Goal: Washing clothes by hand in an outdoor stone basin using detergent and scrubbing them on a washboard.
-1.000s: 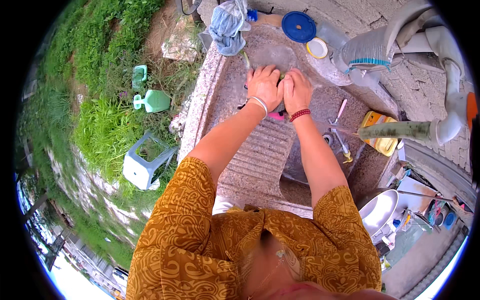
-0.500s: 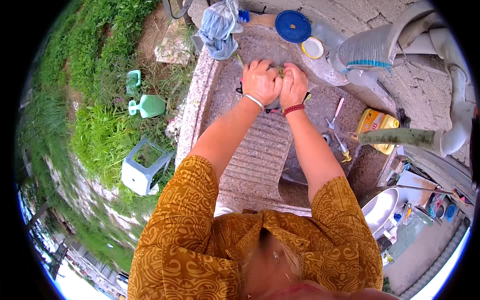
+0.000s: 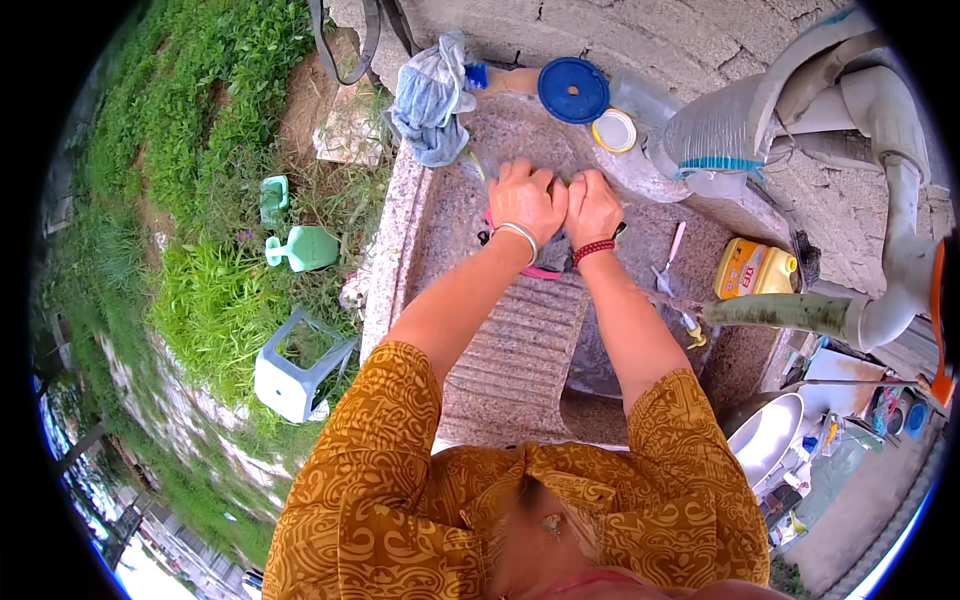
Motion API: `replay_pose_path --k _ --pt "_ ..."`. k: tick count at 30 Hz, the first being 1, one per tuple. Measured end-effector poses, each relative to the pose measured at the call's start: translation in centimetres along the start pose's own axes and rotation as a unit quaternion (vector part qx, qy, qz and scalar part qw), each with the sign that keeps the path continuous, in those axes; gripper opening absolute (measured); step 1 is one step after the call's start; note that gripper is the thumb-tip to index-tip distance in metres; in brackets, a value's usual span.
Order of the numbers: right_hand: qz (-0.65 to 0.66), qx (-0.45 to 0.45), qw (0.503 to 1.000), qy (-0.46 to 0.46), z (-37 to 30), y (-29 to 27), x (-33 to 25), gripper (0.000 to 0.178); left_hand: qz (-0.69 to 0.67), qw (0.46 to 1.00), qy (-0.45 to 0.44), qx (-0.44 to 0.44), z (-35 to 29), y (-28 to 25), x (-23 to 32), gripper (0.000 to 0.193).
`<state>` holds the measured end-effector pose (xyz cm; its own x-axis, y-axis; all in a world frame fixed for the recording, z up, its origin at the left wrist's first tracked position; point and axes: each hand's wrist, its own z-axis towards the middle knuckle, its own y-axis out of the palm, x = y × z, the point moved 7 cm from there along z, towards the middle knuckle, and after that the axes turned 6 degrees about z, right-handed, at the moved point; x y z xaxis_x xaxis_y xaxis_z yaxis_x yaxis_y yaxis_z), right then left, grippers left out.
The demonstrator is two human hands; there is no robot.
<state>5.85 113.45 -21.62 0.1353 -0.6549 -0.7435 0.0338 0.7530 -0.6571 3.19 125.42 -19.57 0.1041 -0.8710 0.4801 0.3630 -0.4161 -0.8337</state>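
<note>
Both my hands press down side by side on a dark grey, pink-edged thing (image 3: 553,256) that lies on the upper part of the stone washing sink (image 3: 505,335), above its ribbed slope. Most of it is hidden under them, so its kind does not show. My left hand (image 3: 528,205), with a pale bangle at the wrist, has its fingers curled down on it. Touching it on the right, my right hand (image 3: 593,212) is closed too, a red beaded bracelet at its wrist. A bit of green shows between the two hands.
A blue-grey cloth (image 3: 430,105) hangs over the sink's far left corner. Along the back ledge are a blue lid (image 3: 573,90) and a white lid (image 3: 614,131). A yellow jug (image 3: 755,268) stands right, near a pipe (image 3: 780,312). A pink-handled brush (image 3: 678,242) lies in the basin.
The whole view has shifted slightly, with the sink lower in it. My hands have drawn a little nearer to me, still closed on the dark, pink-edged thing; more pink shows below them.
</note>
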Motion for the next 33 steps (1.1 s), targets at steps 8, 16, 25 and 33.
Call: replay_pose_path --k 8,16,25,33 --pt "0.212 -0.061 0.975 -0.015 -8.6 -0.9 -1.9 0.021 -0.068 0.985 0.081 -0.135 -7.9 -3.6 -0.9 0.021" --pt "0.042 0.095 0.990 -0.092 -3.4 -1.0 -1.3 0.021 -0.023 0.991 0.125 -0.048 -4.7 -1.8 0.5 0.013" --pt "0.143 0.005 0.987 -0.078 -7.3 -1.4 -2.2 0.015 -0.060 0.985 0.143 -0.071 -7.4 -3.4 0.0 0.021" --pt "0.050 0.086 0.992 -0.077 -7.1 -1.7 -0.1 0.016 -0.002 0.979 0.189 -0.072 -6.8 -1.9 1.7 0.020"
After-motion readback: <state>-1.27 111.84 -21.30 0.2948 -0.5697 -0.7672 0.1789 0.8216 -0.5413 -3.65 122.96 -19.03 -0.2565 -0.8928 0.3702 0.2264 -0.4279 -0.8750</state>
